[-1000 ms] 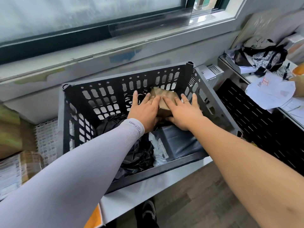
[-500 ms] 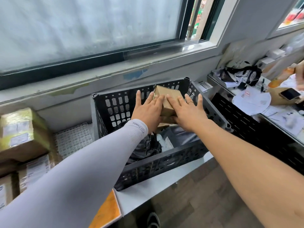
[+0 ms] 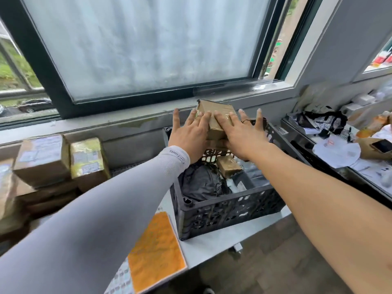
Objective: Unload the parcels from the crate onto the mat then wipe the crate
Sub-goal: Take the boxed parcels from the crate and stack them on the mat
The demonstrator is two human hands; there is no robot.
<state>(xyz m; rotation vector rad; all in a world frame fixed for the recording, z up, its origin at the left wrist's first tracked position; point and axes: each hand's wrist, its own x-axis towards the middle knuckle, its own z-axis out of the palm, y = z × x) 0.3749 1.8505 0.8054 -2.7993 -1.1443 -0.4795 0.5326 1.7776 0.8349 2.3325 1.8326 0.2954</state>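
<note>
While both hands pressed it from the sides, a box (image 3: 214, 117) hung above the crate (image 3: 229, 211) at centre frame.
Left hand (image 3: 188, 134) and right hand (image 3: 239, 136) held it between flat, straight fingers, not curled round it. That squeeze could slip, dropping the box back onto the parcels (image 3: 228, 166) inside the crate; the stacked boxes (image 3: 42, 158) stood at left.

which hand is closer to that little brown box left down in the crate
The right hand. The little brown box lies in the crate just under its wrist. The left hand is up and off to the left; both hold the lifted cardboard box.
</note>
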